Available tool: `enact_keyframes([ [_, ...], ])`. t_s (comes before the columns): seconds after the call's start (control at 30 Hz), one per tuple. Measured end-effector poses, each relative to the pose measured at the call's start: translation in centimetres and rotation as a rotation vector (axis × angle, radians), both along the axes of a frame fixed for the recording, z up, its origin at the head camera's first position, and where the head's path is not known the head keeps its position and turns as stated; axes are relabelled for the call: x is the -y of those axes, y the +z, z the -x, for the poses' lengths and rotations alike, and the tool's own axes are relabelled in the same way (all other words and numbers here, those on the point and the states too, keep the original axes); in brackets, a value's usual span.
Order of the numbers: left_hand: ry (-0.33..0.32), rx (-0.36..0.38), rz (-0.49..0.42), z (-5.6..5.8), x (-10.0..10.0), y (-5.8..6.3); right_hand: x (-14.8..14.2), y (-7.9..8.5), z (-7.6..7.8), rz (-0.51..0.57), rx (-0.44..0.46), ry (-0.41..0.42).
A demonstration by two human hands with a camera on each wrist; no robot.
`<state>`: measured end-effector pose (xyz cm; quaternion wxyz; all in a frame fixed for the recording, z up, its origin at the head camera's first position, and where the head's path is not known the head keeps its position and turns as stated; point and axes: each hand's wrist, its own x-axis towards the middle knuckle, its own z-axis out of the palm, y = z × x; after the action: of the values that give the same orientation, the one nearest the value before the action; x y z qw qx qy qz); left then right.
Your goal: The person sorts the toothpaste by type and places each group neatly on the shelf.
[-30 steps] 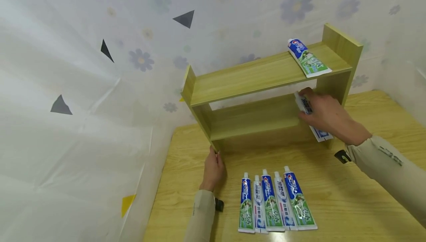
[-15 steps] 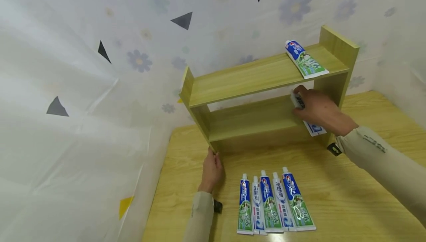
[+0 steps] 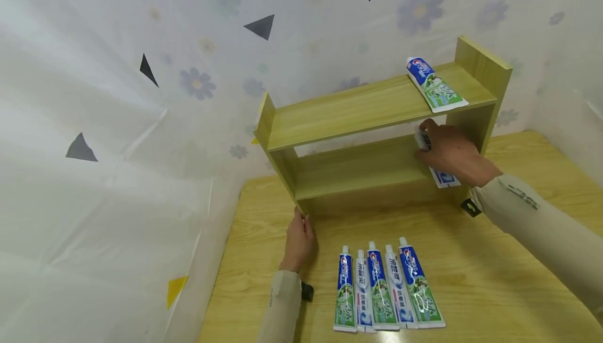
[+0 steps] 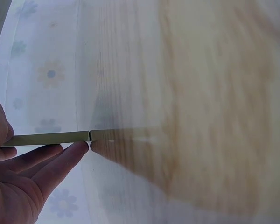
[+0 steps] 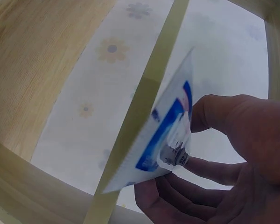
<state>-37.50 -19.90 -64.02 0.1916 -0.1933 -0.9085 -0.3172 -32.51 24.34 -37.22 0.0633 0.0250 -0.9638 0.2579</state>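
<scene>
My right hand (image 3: 449, 150) grips a white and blue toothpaste tube (image 3: 445, 178) at the right end of the lower board of the wooden shelf (image 3: 348, 173). In the right wrist view the tube's flat end (image 5: 149, 156) overlaps the board's edge, with thumb on one side and fingers on the other. Down at the shelf's lower left corner, my left hand (image 3: 298, 242) holds the side panel (image 4: 46, 138) between thumb and fingers. On the upper board lies a blue and green toothpaste tube (image 3: 435, 85), slanted near the right end.
Several toothpaste tubes lie side by side on the wooden table (image 3: 254, 222) before the shelf, among them a blue and green tube (image 3: 422, 290) at the right of the row. A flower-patterned sheet (image 3: 212, 139) hangs behind and to the left.
My right hand has moved slightly left and inward over the lower board with the toothpaste tube. The left hand has stayed on the side panel.
</scene>
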Motion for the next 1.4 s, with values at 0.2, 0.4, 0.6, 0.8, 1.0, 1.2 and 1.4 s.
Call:
enact_keyframes([
  [0.2,-0.009,0.034,-0.027,0.0,0.1,-0.1,0.0,0.0,0.9,0.016,0.011,0.018],
  [0.4,-0.026,0.033,-0.036,-0.1,0.1,-0.1,-0.1,-0.2,1.7,0.012,0.045,-0.003],
  [0.6,-0.015,0.019,-0.04,-0.3,0.0,0.0,-0.2,-0.5,2.1,-0.021,0.037,-0.01],
  [0.8,-0.026,-0.041,-0.057,-1.0,-0.5,1.1,-0.3,-0.6,2.5,-0.045,0.001,-0.006],
  [1.0,-0.009,-0.007,-0.035,-0.5,-0.6,0.5,-0.6,-0.9,2.6,-0.046,-0.014,-0.009],
  [1.2,-0.014,0.004,-0.041,-0.6,-0.9,0.3,-0.8,-1.0,2.3,-0.053,0.0,-0.029],
  [1.4,-0.022,0.004,-0.064,-1.7,-1.3,1.6,-0.6,-0.8,1.2,-0.093,-0.007,-0.059],
])
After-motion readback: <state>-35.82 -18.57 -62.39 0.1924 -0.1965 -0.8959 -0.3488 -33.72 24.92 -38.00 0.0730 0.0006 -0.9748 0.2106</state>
